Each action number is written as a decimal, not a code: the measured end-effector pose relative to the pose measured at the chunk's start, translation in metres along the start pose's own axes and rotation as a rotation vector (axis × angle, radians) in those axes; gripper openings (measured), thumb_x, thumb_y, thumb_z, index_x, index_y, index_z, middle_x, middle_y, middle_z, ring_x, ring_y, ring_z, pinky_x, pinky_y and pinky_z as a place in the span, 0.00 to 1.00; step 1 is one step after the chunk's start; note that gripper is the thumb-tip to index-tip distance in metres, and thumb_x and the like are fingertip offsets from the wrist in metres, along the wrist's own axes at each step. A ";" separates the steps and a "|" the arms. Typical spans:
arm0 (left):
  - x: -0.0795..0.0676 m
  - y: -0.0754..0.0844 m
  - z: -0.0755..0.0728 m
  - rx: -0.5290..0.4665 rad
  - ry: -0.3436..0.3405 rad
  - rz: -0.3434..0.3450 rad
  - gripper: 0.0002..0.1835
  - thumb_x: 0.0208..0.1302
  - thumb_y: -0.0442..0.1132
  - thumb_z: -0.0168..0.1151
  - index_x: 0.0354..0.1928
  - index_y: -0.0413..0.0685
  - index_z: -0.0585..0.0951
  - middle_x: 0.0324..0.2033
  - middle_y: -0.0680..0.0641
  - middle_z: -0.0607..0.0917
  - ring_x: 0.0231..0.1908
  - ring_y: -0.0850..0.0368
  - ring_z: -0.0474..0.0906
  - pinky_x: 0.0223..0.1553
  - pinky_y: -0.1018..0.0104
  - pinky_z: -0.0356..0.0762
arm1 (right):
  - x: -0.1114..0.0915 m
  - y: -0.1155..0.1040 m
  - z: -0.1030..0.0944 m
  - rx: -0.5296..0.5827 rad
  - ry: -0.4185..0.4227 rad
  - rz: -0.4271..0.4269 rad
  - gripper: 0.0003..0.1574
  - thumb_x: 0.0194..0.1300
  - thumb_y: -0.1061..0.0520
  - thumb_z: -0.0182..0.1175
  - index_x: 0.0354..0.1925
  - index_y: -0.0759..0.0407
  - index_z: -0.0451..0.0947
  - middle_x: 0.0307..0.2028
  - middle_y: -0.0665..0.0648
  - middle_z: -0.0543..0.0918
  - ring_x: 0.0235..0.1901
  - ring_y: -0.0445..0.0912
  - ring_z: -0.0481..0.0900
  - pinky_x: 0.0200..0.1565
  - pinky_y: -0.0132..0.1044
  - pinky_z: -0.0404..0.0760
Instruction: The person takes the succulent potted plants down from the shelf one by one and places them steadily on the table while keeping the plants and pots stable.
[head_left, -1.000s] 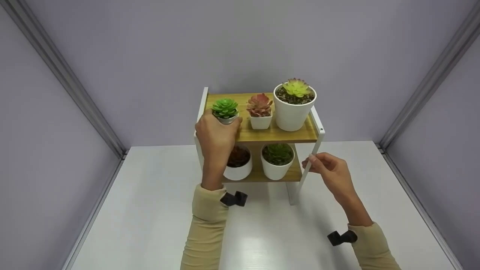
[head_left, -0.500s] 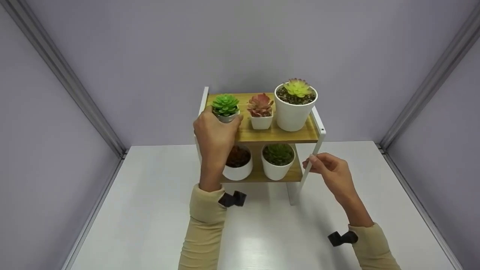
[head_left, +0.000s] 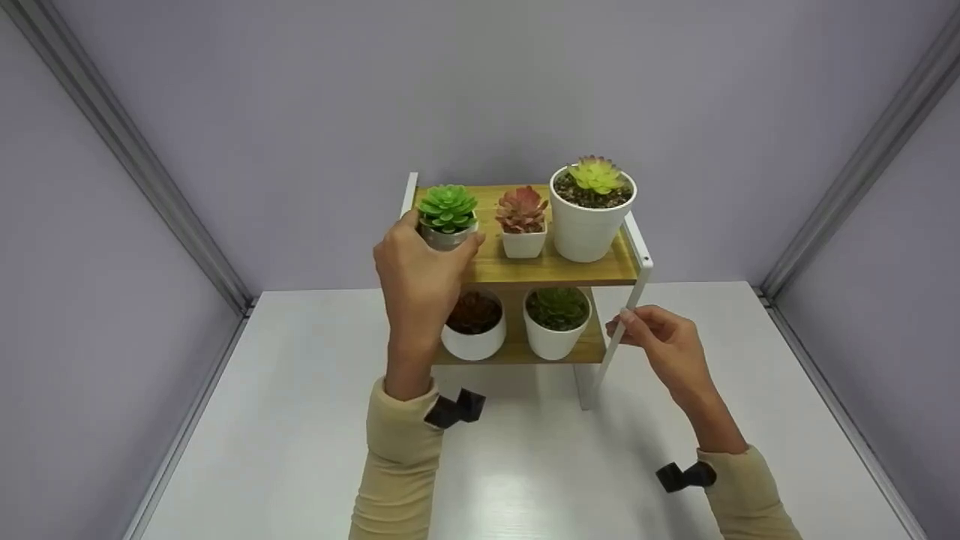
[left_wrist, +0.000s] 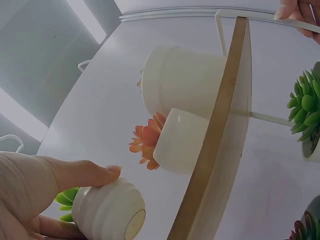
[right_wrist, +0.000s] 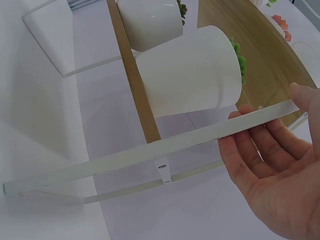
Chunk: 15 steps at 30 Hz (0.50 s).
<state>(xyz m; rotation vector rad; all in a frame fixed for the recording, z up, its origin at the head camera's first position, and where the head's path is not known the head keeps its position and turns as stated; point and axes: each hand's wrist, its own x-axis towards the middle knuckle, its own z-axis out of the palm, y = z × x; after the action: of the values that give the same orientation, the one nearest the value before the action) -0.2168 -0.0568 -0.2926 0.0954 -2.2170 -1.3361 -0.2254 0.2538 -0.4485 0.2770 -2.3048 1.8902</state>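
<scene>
My left hand (head_left: 421, 274) grips a small potted succulent (head_left: 448, 210), green-leaved in a ribbed round pot, over the left end of the upper shelf. In the left wrist view the bottom of this pot (left_wrist: 112, 210) shows, apart from the wooden board. My right hand (head_left: 664, 345) pinches the white front leg (head_left: 619, 330) of the two-tier plant stand on its right side. On the upper board (head_left: 555, 271) a reddish succulent in a small square pot (head_left: 523, 244) stands beside a large white pot (head_left: 589, 229) with a yellow-green succulent.
The lower board (head_left: 517, 357) bears two white pots, one with a dark red plant (head_left: 476, 341) and one with a green plant (head_left: 555, 341). The stand is on a white table (head_left: 315, 420), with grey walls (head_left: 480, 90) behind and at both sides.
My left hand has raised the small green succulent and drawn it slightly left and toward me. The right hand keeps its hold on the stand's leg.
</scene>
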 end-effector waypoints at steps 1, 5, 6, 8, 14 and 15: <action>-0.001 0.001 -0.001 -0.009 -0.003 0.004 0.32 0.56 0.44 0.83 0.57 0.33 0.83 0.53 0.35 0.89 0.57 0.45 0.87 0.58 0.51 0.86 | 0.000 0.000 0.000 0.000 0.001 -0.001 0.24 0.78 0.50 0.62 0.52 0.72 0.83 0.40 0.48 0.91 0.45 0.43 0.91 0.53 0.33 0.88; -0.005 0.003 -0.009 -0.049 -0.025 0.010 0.31 0.55 0.44 0.83 0.57 0.34 0.83 0.53 0.37 0.89 0.57 0.47 0.86 0.58 0.53 0.86 | 0.000 0.000 0.001 -0.003 0.008 -0.002 0.21 0.78 0.49 0.62 0.50 0.68 0.84 0.40 0.50 0.91 0.45 0.45 0.92 0.53 0.34 0.88; -0.006 0.003 -0.011 -0.057 -0.031 0.007 0.31 0.55 0.44 0.83 0.57 0.34 0.84 0.53 0.37 0.89 0.57 0.48 0.86 0.58 0.53 0.86 | 0.000 0.000 0.001 -0.003 0.008 -0.003 0.21 0.78 0.49 0.62 0.50 0.68 0.84 0.40 0.50 0.91 0.45 0.45 0.92 0.53 0.34 0.88; -0.009 0.004 -0.015 -0.074 -0.043 0.002 0.31 0.55 0.44 0.83 0.56 0.35 0.84 0.52 0.38 0.89 0.55 0.49 0.87 0.56 0.54 0.87 | 0.000 0.000 0.001 -0.004 0.007 -0.004 0.21 0.78 0.49 0.62 0.50 0.68 0.84 0.40 0.51 0.91 0.46 0.46 0.92 0.53 0.34 0.88; -0.017 0.006 -0.028 -0.115 -0.095 0.003 0.30 0.54 0.44 0.84 0.56 0.37 0.84 0.52 0.41 0.89 0.53 0.54 0.86 0.54 0.57 0.87 | 0.001 0.001 0.001 -0.008 0.015 -0.003 0.22 0.79 0.49 0.61 0.50 0.68 0.84 0.42 0.58 0.91 0.46 0.46 0.92 0.52 0.33 0.88; -0.018 0.007 -0.030 -0.119 -0.105 0.006 0.31 0.55 0.45 0.84 0.57 0.37 0.84 0.53 0.41 0.89 0.53 0.54 0.86 0.54 0.58 0.87 | 0.001 0.000 0.001 -0.010 0.018 -0.003 0.22 0.79 0.48 0.60 0.50 0.68 0.84 0.42 0.58 0.91 0.45 0.45 0.92 0.52 0.33 0.88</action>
<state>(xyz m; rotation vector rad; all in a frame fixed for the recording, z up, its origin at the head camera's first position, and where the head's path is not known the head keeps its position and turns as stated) -0.1856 -0.0713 -0.2840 -0.0263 -2.2153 -1.4974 -0.2261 0.2529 -0.4491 0.2608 -2.3001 1.8711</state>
